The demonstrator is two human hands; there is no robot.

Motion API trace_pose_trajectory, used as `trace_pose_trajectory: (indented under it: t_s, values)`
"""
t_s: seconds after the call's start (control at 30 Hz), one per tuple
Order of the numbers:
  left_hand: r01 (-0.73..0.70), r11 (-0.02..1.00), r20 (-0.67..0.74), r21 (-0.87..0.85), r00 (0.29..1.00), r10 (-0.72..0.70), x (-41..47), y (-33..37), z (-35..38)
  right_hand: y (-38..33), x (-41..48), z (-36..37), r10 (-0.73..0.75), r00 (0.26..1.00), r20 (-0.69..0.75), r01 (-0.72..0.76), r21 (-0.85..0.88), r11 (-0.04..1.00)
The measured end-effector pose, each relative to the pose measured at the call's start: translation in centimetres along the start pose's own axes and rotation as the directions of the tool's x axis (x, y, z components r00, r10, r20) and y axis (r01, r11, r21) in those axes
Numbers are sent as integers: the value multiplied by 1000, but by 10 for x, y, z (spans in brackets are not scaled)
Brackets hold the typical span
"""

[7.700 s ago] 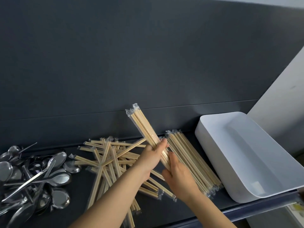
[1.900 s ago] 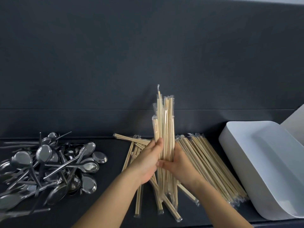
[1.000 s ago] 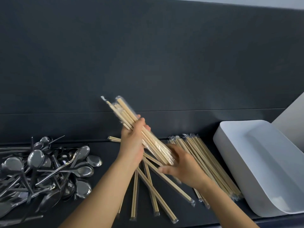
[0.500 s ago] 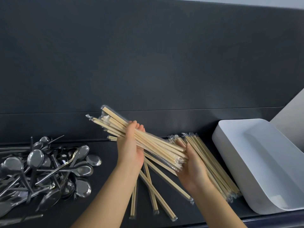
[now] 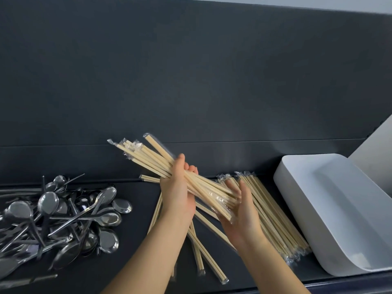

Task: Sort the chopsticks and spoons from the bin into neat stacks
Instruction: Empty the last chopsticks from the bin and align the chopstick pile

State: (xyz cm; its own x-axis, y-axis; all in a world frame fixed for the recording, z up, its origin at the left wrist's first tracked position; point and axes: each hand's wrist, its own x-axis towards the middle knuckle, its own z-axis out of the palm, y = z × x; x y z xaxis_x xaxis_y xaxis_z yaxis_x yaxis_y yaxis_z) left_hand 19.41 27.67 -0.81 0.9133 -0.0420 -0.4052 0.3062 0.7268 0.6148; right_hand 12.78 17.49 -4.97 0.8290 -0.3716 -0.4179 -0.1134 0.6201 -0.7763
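Left hand [image 5: 177, 194] clamps one chopstick bundle [image 5: 148, 158], right hand [image 5: 241, 219] cups it, fingers apart; one spoon pile [image 5: 63, 215] at 9 o'clock.

We're counting one white bin [image 5: 343, 209] and one heap of spoons [image 5: 63, 217], too tangled to number. We're tallying three chopstick lots: one held bundle [image 5: 148, 160], one neat stack [image 5: 271, 219], about six loose pairs [image 5: 206, 255].

Pale tan chopsticks [image 5: 148, 158], silver spoons [image 5: 63, 217], white bin [image 5: 297, 187], dark grey counter [image 5: 135, 247].
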Motion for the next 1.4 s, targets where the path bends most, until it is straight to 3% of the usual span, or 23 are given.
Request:
trace_pose_trajectory:
  t_s: [0.13,0.27,0.53,0.7,0.83,0.97,1.03,1.1,1.23,1.33,1.4]
  values:
    - [31,1000,-54,-4,998,-31,4,6,-3,-9,1,-6,-142,988,-62,133,-124,983]
    - [58,998,-80,-10,995,-58,-1,-4,-1,0,1,-1,-134,988,-77,110,-260,959]
    - [132,990,191,48,972,-139,-8,-5,-11,3,-1,-5,-126,986,-112,82,-337,938]
    - [114,985,172,129,976,-136,-3,-1,-9,-1,-12,-13,-195,981,8,176,-465,868]
    - [-64,937,214,343,977,-11,7,-1,-9,-17,-12,-16,-362,927,100,349,-583,733]
    - [-380,649,392,659,910,135,12,-2,-5,-52,-7,3,-530,806,263,559,-631,537]
    - [-463,530,480,710,870,116,11,-3,-3,-73,-11,19,-603,713,357,662,-625,414]
    - [-496,489,546,717,837,48,8,-10,-4,-95,-17,37,-650,613,450,749,-592,296]
    - [-520,402,573,754,819,-14,6,-31,-20,-115,-26,71,-543,528,653,788,-615,27]
    - [-500,389,542,774,840,1,7,-39,-28,-109,-22,82,-320,580,749,737,-650,-184]
    - [-475,431,520,768,854,15,8,-41,-30,-100,-16,82,-185,653,735,698,-678,-230]
